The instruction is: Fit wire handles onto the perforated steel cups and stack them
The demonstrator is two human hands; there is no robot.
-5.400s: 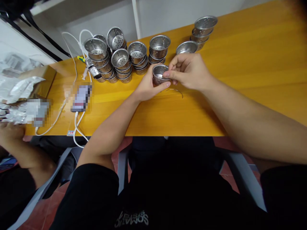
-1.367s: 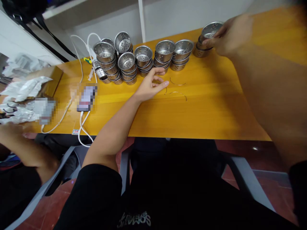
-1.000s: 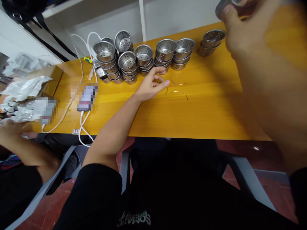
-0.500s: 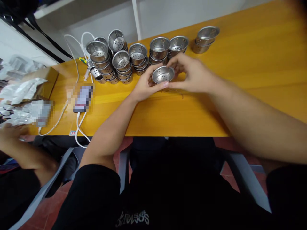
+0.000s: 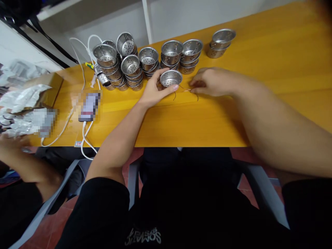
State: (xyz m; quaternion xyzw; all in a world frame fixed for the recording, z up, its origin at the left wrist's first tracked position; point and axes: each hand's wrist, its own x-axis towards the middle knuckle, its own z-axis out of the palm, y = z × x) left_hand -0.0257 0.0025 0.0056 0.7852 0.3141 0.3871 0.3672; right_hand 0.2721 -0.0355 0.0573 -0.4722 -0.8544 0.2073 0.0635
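Between the thumb and fingers of my left hand [image 5: 155, 90] is a small perforated metal cup [image 5: 171, 79], its open side up. My right hand [image 5: 207, 82] is to the right of that cup, apart from it, with fingers bent and pressed together at a thin bent wire [image 5: 197, 97]. Another thin curved wire end [image 5: 174, 96] shows just below the cup. Behind my hands, stacks of similar perforated cups [image 5: 148, 58] stand along the back of the table. Directly behind my right hand is one such stack [image 5: 191, 52].
A separate cup stack [image 5: 220, 43] stands at the back right of the wooden table [image 5: 181, 128]. On the left lie a phone [image 5: 89, 106] with white cables, a cardboard box [image 5: 55, 88] and clear plastic bags [image 5: 28, 98]. Another person's arm [image 5: 28, 162] is at far left.
My right hand has let go of the cup and moved right, down to the wires. My left hand has shifted slightly left with the cup.
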